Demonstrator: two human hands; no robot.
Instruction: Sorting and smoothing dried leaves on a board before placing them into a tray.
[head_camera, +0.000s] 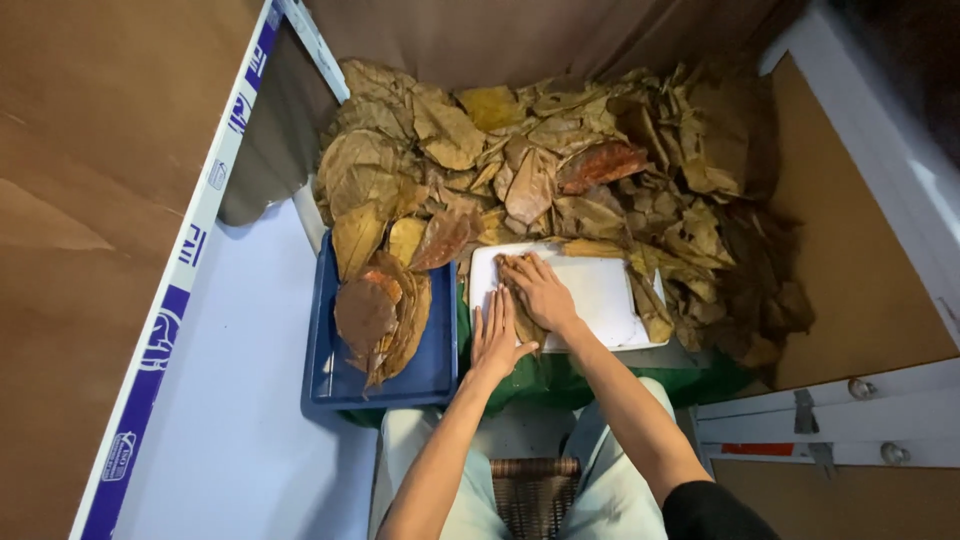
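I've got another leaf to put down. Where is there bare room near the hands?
The white board is bare right of the right hand, up to the leaf pile. The blue tray has bare strips along its left and near edges around its stacked leaves. Behind the board and to its right it is crowded.

Both bare forearms rise from the bottom edge and converge toward 12 o'clock. Left hand: flat, palm down, fingers straight and together, tips pointing to 12 o'clock. Right hand: flat, palm down, fingers slightly spread toward 11 o'clock, lying just beyond and beside the left hand, its wrist angled back toward 5 o'clock, dark sleeve at the elbow
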